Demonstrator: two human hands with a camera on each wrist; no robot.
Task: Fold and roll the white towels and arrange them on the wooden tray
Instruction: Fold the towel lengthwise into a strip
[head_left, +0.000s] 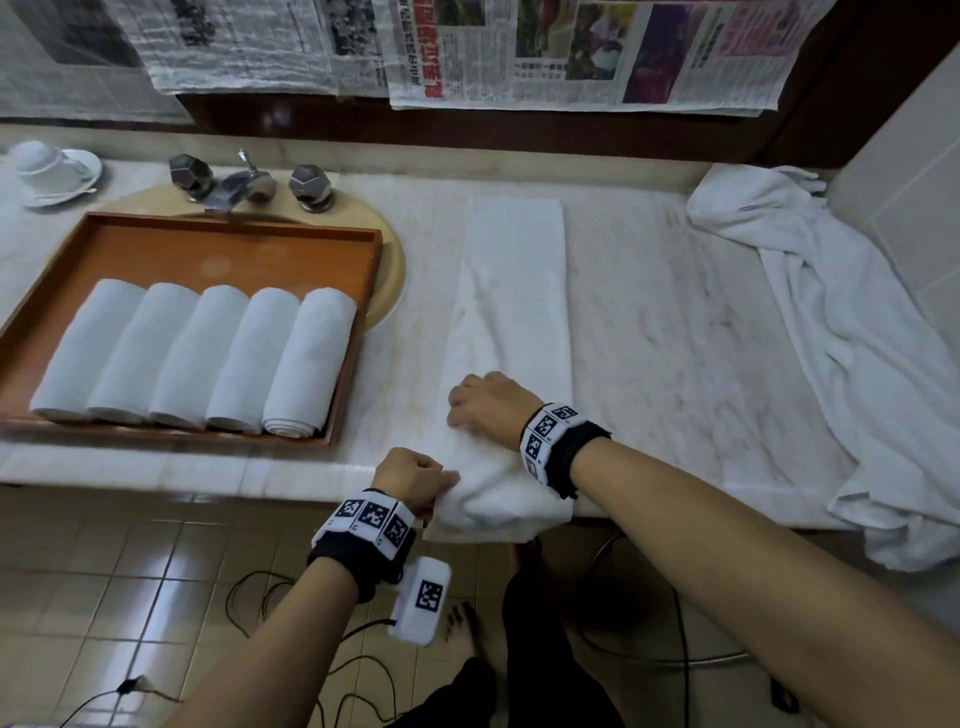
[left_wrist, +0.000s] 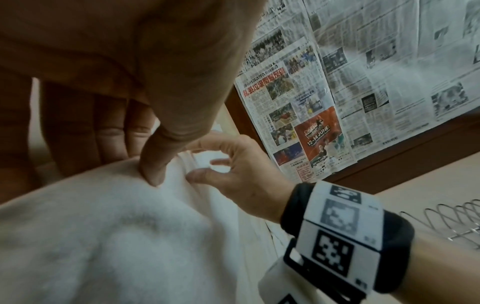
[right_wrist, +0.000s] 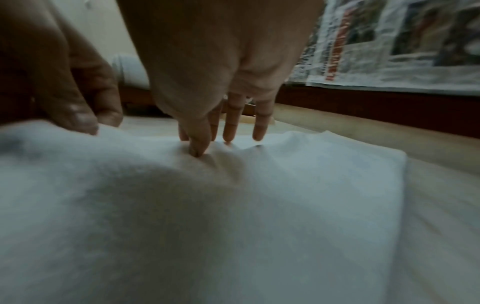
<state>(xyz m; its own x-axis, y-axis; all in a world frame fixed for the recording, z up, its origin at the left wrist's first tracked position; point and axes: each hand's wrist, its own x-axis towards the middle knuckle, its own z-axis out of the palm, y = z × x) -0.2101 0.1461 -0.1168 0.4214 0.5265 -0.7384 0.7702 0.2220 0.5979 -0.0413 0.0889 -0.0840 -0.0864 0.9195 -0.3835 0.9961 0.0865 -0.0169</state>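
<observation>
- The folded towel (head_left: 511, 291) lies as a long narrow strip on the marble counter (head_left: 675, 338), just right of the wooden tray (head_left: 358, 332). Its long axis runs from the counter's front edge straight away from you toward the newspaper-covered wall (head_left: 571, 52).
- The strip's far end lies flat and square; the near end is bunched up and hangs over the front edge.
- Your left hand (head_left: 410, 475) grasps the near end at its left side, thumb pressed into the cloth and fingers curled round the bunch.
- Your right hand (head_left: 488, 402) rests on top of the strip a little farther in; the right wrist view shows its fingertips (right_wrist: 231, 131) pointing down onto the cloth with the thumb dug into a fold, pinching it.
- Five rolled towels (head_left: 202, 353) lie side by side in the near half of the tray, touching one another, their long axes pointing away from you and leaning slightly right.
- The tray sits over the sink (head_left: 392, 260), in front of the faucet (head_left: 244, 182).
- A loose crumpled towel (head_left: 841, 332) sprawls along the counter's right end, well apart from the strip.
- A cup and saucer (head_left: 49, 171) stand at far left.
</observation>
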